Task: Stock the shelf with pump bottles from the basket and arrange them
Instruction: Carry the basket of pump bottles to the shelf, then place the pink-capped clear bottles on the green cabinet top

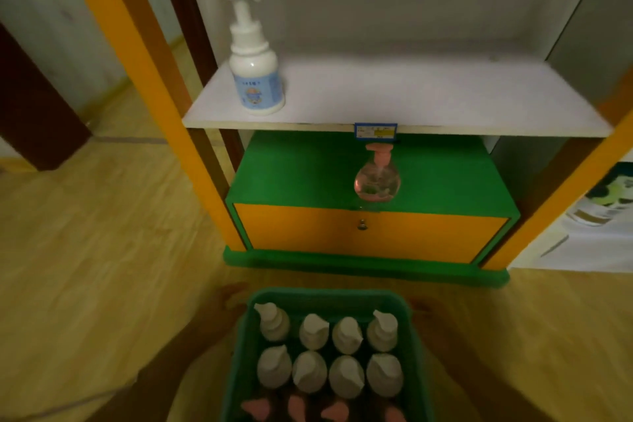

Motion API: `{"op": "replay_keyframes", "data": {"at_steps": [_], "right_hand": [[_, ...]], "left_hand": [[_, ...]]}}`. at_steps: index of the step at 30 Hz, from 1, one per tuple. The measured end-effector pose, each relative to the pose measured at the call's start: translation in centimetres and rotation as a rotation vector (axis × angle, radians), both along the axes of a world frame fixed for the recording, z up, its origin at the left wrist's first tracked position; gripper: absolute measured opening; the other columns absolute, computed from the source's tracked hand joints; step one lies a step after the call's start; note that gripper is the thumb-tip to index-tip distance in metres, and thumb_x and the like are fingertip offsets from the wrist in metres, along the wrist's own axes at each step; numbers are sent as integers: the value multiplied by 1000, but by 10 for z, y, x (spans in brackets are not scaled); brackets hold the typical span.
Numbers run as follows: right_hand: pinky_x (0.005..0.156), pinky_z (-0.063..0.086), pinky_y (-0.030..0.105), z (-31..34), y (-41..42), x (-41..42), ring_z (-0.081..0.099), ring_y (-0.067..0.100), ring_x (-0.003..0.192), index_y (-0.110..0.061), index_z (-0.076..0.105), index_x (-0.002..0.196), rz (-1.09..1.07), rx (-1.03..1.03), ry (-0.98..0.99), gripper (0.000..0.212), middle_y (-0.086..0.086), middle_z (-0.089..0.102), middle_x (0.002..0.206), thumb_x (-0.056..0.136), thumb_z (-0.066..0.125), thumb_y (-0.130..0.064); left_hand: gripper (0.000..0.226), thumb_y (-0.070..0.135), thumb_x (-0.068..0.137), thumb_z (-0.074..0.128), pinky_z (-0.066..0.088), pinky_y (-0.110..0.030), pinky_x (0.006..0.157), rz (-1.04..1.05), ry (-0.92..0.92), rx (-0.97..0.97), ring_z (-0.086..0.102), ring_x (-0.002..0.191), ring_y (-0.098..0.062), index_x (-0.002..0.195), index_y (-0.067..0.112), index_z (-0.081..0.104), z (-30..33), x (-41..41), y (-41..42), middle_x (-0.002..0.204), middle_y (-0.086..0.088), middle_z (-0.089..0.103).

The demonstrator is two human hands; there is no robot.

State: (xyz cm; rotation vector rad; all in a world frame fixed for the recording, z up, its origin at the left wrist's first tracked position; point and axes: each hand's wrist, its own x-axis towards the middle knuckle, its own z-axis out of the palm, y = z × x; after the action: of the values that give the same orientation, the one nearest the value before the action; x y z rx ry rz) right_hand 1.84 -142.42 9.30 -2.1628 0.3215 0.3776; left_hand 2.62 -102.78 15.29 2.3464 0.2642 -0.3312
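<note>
Nearest to us is the green plastic basket (329,298), carried low in front of our body between both hands. Our left hand (227,298) sits against the basket's left side and our right hand (423,310) against its right side; both are dim and blurred, so we cannot tell how the fingers lie or whether they curl round the rim. Inside the basket stand two rows of four white-capped pump bottles (327,353), packed close together, and nearer to us a row of pink-capped pump bottles (298,408) (only their tops show at the frame's lower edge).

Ahead of the basket stands the shelving unit with orange uprights (161,86). Its white shelf board (411,99) carries one white pump bottle with a blue label (255,68), upright near the left front corner. A small blue price tag (375,131) is clipped to the middle of the board's front edge. Below it, the green-topped cabinet with an orange door (373,229) bears a round clear pink pump bottle (376,180), upright near the front edge of the green top, roughly under the tag. Pale wooden flooring (85,233) spreads around the unit.
</note>
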Motion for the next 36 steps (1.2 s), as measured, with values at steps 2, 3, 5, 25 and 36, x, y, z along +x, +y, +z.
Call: {"op": "replay_keyframes", "data": {"at_steps": [2,3,5,25,36], "right_hand": [[66,48,13,41,8,1,55,21,93,-9,59,102,18,71,26,13,8,58,107,95,48,-7],[61,42,10,52,11,1,52,21,94,-7,59,108,38,50,56,17,8,56,106,95,48,-7],[61,41,8,82,22,-4,55,25,101,-2,59,117,80,38,22,25,13,59,114,93,51,-6],[78,50,24,72,22,-56,60,20,94,-18,62,93,165,-32,60,7,4,62,96,91,56,-16],[82,45,31,-18,27,-123,59,22,104,-21,45,124,514,-395,279,38,5,59,116,93,45,-42]], "left_hand": [[31,8,92,54,38,-26,94,-49,49,-90,53,115,-18,122,11,57,38,7,5,131,-7,56],[28,7,92,53,38,-26,92,-41,68,-119,53,111,-17,120,11,58,59,11,9,127,-7,57],[27,6,93,51,40,-23,88,-3,54,-117,53,107,-16,118,11,59,97,11,15,121,-4,58],[25,9,92,52,48,-29,94,-443,-75,-51,59,106,-15,113,18,63,122,-45,-137,113,2,65],[32,22,93,46,44,-38,95,-773,360,413,54,112,-26,125,17,48,-63,-108,-159,130,-7,51]]}}
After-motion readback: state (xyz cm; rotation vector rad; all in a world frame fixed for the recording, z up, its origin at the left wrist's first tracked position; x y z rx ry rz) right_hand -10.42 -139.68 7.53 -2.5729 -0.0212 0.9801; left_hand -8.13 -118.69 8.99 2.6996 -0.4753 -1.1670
